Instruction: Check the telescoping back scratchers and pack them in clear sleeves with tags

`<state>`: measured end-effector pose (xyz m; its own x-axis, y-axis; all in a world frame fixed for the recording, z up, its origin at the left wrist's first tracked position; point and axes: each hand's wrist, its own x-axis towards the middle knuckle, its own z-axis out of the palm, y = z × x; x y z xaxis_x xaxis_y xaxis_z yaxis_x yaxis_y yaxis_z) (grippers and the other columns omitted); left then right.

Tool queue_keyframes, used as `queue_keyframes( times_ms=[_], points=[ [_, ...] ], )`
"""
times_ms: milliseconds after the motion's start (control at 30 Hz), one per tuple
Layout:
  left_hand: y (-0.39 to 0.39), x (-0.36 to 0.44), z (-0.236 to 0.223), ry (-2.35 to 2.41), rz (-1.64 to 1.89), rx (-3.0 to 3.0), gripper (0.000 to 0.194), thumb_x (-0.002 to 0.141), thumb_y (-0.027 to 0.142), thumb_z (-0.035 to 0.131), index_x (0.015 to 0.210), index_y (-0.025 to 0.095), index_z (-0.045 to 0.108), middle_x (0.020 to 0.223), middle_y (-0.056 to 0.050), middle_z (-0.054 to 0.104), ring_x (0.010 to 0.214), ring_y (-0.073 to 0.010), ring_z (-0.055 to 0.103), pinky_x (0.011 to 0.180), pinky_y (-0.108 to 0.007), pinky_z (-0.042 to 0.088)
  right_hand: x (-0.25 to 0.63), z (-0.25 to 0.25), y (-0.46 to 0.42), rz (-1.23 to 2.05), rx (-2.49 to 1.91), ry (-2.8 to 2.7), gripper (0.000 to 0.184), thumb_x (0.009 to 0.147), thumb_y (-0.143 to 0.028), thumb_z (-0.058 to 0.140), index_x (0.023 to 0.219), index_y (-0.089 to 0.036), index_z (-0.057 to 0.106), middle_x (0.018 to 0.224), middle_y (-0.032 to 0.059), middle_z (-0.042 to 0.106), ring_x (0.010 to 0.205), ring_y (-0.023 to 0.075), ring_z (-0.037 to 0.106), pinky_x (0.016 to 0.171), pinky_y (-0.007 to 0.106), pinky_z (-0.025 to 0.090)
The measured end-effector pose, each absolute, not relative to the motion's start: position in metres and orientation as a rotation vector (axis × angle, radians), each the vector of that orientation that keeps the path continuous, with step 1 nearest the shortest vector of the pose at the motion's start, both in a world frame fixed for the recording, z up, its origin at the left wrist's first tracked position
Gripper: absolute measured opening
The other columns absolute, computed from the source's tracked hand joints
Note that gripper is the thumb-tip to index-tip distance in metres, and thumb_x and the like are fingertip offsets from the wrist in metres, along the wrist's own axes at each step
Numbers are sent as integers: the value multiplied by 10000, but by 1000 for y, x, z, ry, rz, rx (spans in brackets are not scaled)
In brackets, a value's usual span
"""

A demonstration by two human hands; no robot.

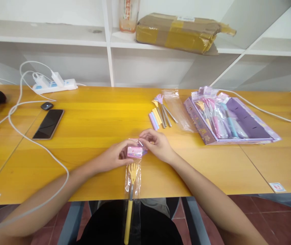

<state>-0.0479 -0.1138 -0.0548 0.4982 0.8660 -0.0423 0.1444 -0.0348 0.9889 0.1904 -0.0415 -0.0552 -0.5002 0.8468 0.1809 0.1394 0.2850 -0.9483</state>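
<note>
A yellow back scratcher (129, 211) with a hand-shaped head lies inside a clear plastic bag (136, 185) that hangs over the table's front edge. At the bag's top is a pink and purple label card (134, 152). My left hand (118, 154) grips the card and bag top from the left, thumb below and fingers above. From the right, my right hand (157, 144) pinches the bag's upper edge, fingertips pressed together. Beyond my hands lie metal back scratcher rods (166, 115) with purple and yellow heads, and several pastel handle tubes (155, 119).
On the right stands a purple display box (252, 126) holding bagged back scratchers. Clear empty bags (179, 112) lie beside it. To the left are a phone (48, 124), a small black device (47, 106), a power strip (55, 85) and loose white cables. A taped parcel (178, 32) sits on the shelf.
</note>
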Motion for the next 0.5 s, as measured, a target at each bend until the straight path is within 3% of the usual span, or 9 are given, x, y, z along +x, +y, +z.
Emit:
queue_keyframes(
  times_ms=[167,367,500],
  points=[
    [-114,-47,-56,918,738,1421,947,928,322,814,1693,325,257,1436,-169,653,1191,-294,720,994,-455,574,193,-51,-41,1403,-807,-1814,368,1033,-580,632,1083,-216,654,839,18,702,657,143,615,618,282,523],
    [-113,-49,-58,932,728,1432,690,914,352,840,1513,258,511,1430,-160,672,1249,-296,705,1071,-481,551,193,-49,-44,1317,-769,-2101,329,959,-519,766,1050,-208,706,876,20,715,707,142,601,640,264,486],
    [-112,-49,-61,913,769,1404,617,907,350,850,1444,240,567,1404,-155,697,1249,-288,709,1081,-483,550,192,-54,-45,1289,-749,-2186,259,963,-447,772,1016,-201,714,897,29,744,675,133,587,628,257,470]
  ],
)
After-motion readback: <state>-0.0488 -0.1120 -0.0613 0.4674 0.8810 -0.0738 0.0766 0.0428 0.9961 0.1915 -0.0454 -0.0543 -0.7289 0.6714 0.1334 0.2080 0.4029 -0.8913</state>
